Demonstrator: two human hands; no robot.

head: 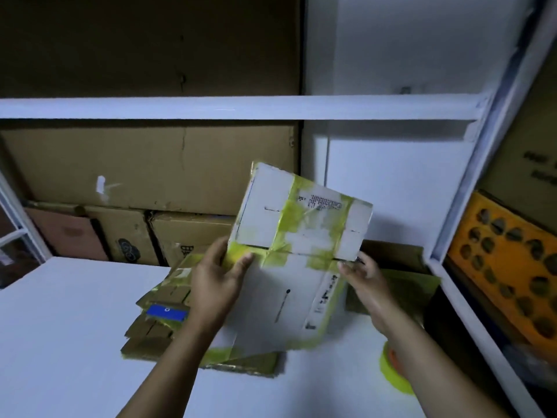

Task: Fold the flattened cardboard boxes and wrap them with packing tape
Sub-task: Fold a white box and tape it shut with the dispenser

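Left hand [218,279] and right hand [366,285] pinch the white box [298,224] at opposite ends of its crease, upper panel raised; tape roll [391,374] lower right of box.

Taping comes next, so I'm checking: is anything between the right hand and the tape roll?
Nothing visible does. The tape roll lies on the table just below the right hand, partly hidden by that arm. The hand itself grips the box, as does the left hand, so it would have to let go first.
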